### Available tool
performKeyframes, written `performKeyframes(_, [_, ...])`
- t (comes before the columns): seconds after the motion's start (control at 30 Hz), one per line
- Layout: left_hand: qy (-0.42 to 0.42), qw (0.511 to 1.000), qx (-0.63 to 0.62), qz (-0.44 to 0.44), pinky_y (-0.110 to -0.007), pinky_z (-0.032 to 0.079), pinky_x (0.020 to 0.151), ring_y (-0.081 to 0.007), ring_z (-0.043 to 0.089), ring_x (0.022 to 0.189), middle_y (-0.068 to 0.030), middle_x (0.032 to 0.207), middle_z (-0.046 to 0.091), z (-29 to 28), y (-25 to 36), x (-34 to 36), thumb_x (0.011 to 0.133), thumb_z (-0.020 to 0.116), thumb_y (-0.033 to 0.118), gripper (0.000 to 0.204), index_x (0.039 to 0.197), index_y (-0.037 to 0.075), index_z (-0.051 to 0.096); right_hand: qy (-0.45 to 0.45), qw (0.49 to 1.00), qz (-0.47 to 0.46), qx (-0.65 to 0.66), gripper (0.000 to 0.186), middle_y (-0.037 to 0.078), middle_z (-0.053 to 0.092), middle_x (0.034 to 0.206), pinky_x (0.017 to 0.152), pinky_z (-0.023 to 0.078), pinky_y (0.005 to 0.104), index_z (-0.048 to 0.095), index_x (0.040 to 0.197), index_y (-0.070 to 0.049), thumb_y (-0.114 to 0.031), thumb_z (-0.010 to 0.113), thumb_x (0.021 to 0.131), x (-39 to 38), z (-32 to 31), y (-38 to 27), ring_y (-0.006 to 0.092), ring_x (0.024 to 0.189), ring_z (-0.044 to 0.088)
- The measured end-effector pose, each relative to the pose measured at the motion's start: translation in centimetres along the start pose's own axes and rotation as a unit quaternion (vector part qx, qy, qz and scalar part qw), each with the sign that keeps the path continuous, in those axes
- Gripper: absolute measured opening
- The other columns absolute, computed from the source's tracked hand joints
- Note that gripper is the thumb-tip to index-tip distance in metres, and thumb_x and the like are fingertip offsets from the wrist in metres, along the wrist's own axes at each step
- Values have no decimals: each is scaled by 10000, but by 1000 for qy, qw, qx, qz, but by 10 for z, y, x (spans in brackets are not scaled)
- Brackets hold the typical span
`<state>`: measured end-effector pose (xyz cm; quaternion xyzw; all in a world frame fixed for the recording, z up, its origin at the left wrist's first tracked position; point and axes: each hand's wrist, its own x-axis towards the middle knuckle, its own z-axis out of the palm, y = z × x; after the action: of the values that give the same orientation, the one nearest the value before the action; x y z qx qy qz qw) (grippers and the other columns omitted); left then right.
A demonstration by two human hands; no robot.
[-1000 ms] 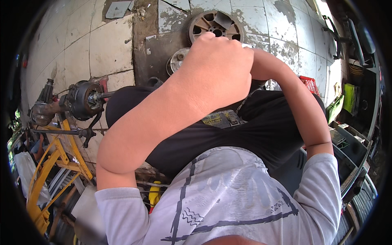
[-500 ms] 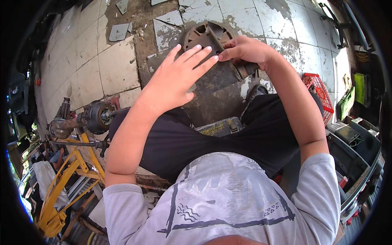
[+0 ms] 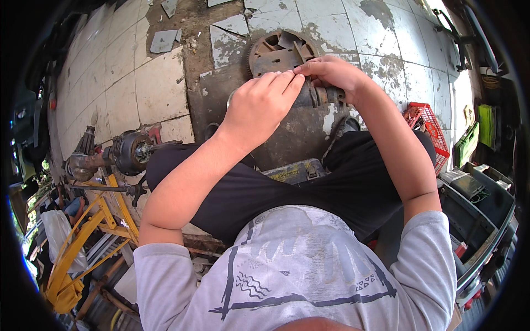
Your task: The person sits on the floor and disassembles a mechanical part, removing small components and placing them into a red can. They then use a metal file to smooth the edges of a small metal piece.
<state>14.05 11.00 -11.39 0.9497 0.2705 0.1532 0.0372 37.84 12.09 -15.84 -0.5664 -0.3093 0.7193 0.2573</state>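
Note:
A brown angled metal bracket (image 3: 274,59) with several holes lies tilted over a toothed flywheel (image 3: 255,48) on the floor in front of me. My left hand (image 3: 259,107) is closed, its fingertips pressed together at the bracket's near edge; its thumb is hidden. Close beside those fingertips, my right hand (image 3: 334,76) pinches the bracket's right corner between thumb and fingers. Under and beside the right hand is a dark cylindrical metal part (image 3: 317,96), partly covered by both hands.
Between my legs sits a dark case (image 3: 298,172). An axle-like part with a round drum (image 3: 131,154) is at left, above a yellow metal frame (image 3: 83,248). To the right are a red plastic crate (image 3: 430,132) and an open grey toolbox (image 3: 475,220). Broken tiles (image 3: 164,41) lie ahead.
The bracket has tipped and turned, so its holed face now shows over the flywheel. My left hand went from spread fingers to closed at its near edge; my right hand came slightly nearer.

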Motion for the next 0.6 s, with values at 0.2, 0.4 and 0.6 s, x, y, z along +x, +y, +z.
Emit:
performKeyframes(0.2, [-50, 996, -50, -45, -410, 622, 854, -283, 759, 1015, -97, 1100, 786, -4, -25, 9, 838, 701, 27, 382, 1215, 81, 734, -44, 995, 85, -36, 505, 107, 769, 963, 692, 630, 335, 727, 1132, 9, -465, 554, 1102, -20, 19, -17, 202, 805, 767])
performKeyframes(0.4, [-153, 980, -59, -110, -454, 616, 848, -330, 756, 979, -109, 1038, 783, -1, -37, 9, 848, 650, -38, 390, 1189, 111, 765, 29, 995, 35, -90, 415, 94, 723, 960, 672, 615, 308, 684, 1198, -15, -409, 609, 1095, -15, 16, -11, 198, 736, 729])
performKeyframes(0.6, [-66, 985, -82, -134, -467, 619, 838, -344, 754, 974, -134, 1009, 779, -21, -52, 8, 839, 674, -32, 358, 1159, 97, 769, -48, 982, -106, 152, 329, 76, 710, 1004, 680, 600, 250, 658, 1270, 35, -248, 619, 1105, -8, 8, 3, 120, 765, 680])
